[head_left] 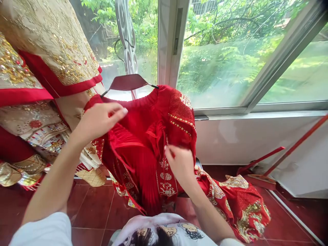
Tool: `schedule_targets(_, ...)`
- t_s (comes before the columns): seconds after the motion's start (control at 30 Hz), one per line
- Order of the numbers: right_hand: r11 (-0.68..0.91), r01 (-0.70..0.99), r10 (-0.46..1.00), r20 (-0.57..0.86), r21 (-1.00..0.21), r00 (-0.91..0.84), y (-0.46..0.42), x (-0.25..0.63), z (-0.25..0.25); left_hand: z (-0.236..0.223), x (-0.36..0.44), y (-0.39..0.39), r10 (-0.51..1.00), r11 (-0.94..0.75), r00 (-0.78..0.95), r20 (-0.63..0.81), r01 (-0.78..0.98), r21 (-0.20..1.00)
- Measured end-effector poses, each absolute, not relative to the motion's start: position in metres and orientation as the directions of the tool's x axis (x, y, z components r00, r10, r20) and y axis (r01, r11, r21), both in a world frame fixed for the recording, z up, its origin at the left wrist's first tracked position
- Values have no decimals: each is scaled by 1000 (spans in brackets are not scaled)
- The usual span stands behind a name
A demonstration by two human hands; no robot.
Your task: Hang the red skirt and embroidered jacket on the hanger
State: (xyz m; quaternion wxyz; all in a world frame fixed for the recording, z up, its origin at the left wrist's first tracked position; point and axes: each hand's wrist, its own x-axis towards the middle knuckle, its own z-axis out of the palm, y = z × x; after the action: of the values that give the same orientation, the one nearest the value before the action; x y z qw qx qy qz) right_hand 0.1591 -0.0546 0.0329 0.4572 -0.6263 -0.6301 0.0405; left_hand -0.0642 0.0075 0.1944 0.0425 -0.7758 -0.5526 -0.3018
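A red embroidered garment (pixel 143 150) with gold trim hangs on a dark hanger (pixel 127 82) before the window. My left hand (pixel 98 119) pinches the red cloth near its neckline at the left shoulder. My right hand (pixel 179 163) grips the fabric lower down, by the gold-beaded front edge. The garment's hem (pixel 241 201) trails onto the red tiled floor at the right.
Beige and gold garments with red borders (pixel 38 85) hang at the left. A sliding window (pixel 230 54) with greenery outside fills the back. A red-handled mop or broom (pixel 269 164) leans at the right wall. Red floor tiles (pixel 94 208) lie below.
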Motion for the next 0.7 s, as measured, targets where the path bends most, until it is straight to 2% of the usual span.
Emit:
schedule_targets(0.07,228,782,594,719,-580,360,-42,155,67,183,-69,17,666,-194,-21,746,960,200)
schedule_targets(0.13,252,789,471,784,-560,405,-19,142,96,170,-71,30,599,19,-206,774,970,244)
schedule_targets(0.23,174,811,529,748,-559,402,18,121,119,151,-72,47,662,167,-345,665,933,318)
schedule_targets(0.4,-10,808,553,670,-589,495,47,130,121,143,-72,34,660,217,-327,676,945,246)
schedule_targets(0.53,57,850,617,688,-523,382,46,176,135,166,-92,10,744,206,-290,603,957,205)
schedule_targets(0.7,150,884,778,604,-443,171,65,237,182,206,-130,11,816,246,-282,505,959,139)
